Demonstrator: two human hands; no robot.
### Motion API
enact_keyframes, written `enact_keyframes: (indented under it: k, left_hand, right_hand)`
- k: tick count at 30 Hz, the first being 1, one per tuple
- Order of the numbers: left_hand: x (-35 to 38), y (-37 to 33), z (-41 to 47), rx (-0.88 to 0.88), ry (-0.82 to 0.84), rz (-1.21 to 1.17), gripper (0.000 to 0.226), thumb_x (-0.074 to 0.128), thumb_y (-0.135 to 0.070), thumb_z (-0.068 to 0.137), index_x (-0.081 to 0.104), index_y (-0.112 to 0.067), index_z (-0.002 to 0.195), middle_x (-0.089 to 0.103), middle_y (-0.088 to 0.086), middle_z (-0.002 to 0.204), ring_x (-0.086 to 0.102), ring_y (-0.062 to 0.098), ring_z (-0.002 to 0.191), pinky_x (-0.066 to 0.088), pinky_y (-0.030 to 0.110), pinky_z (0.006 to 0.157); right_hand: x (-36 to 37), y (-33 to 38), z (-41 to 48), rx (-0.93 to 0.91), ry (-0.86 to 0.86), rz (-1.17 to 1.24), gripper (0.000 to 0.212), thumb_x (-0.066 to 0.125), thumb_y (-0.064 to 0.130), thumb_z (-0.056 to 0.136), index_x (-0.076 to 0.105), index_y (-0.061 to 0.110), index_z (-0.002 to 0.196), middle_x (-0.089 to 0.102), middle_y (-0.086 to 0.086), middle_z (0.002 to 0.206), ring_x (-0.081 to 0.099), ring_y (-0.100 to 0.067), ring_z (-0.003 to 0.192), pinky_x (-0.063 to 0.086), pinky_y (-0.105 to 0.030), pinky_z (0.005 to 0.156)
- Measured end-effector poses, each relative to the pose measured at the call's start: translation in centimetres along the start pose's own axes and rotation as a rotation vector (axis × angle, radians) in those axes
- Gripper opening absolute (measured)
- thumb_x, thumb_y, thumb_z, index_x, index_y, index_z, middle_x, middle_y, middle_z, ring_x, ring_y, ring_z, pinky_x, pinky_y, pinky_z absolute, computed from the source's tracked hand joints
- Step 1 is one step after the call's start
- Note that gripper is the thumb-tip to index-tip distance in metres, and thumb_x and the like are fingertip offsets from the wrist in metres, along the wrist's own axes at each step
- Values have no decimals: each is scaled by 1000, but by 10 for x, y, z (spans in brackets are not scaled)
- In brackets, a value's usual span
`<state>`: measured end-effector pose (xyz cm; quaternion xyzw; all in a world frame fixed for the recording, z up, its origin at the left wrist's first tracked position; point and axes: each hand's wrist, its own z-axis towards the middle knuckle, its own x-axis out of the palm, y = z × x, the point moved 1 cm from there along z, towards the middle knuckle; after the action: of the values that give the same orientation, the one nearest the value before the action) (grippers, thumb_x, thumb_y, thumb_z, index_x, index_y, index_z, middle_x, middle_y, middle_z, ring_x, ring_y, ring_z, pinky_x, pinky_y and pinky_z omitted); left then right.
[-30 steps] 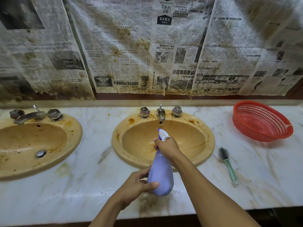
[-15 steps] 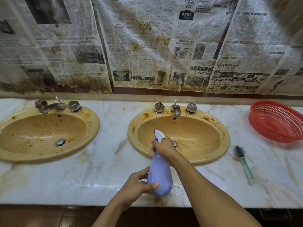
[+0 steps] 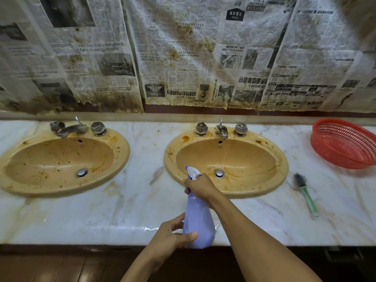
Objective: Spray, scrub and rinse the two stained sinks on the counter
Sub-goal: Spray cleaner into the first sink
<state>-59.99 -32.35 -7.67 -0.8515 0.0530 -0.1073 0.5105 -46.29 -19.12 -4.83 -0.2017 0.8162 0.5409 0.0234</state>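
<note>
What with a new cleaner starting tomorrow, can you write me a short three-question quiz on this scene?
1. True or false: the left hand and the right hand both hold the spray bottle.
2. Which tool lies on the counter just right of the right sink? A) brush B) sponge C) cloth
3. Fill in: the red basket stands at the counter's ____ end.

Key: 1 true; 2 A; 3 right.
</note>
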Motion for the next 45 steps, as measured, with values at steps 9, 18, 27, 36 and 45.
enact_keyframes:
  k: [9, 18, 27, 36, 45]
  left_hand:
    - [17, -7, -5, -13, 59, 40, 61, 89, -30, 77, 68, -30, 134, 72, -1, 129, 66, 21, 123, 59, 46, 97]
    - [45, -16, 7, -24, 65, 28, 52, 86, -23, 84, 69, -31, 132, 73, -8, 125, 70, 17, 115, 60, 46, 94]
    - [78, -29, 36, -38, 191, 87, 49, 80, -16, 89, 68, -32, 133, 72, -10, 127, 69, 17, 116, 59, 46, 96]
    - [121, -32, 54, -57, 328, 123, 48, 78, -10, 89, 68, -26, 134, 74, -4, 124, 72, 20, 110, 60, 38, 85]
    - [143, -33, 58, -45, 383, 169, 52, 82, -23, 82, 70, -33, 132, 70, 4, 130, 69, 22, 115, 59, 36, 90]
  right_hand:
    - [-19, -19, -15, 38, -134, 64, 54, 52, 19, 96, 48, 29, 149, 70, 1, 84, 62, -14, 71, 50, -26, 64]
    - [-50, -30, -12, 83, -167, 128, 44, 58, 22, 96, 55, 14, 139, 73, -3, 85, 69, -22, 90, 55, -40, 90]
    - [-100, -45, -20, 38, -323, 146, 55, 52, 18, 96, 47, 32, 149, 70, -1, 83, 69, -19, 79, 51, -28, 69]
    - [-148, -79, -36, 121, -494, 279, 42, 52, 14, 91, 56, 35, 127, 67, -2, 66, 64, -20, 67, 55, -38, 77]
    - [-174, -88, -56, 97, -486, 243, 54, 55, 21, 99, 45, 29, 152, 72, -1, 93, 70, -26, 97, 54, -37, 91]
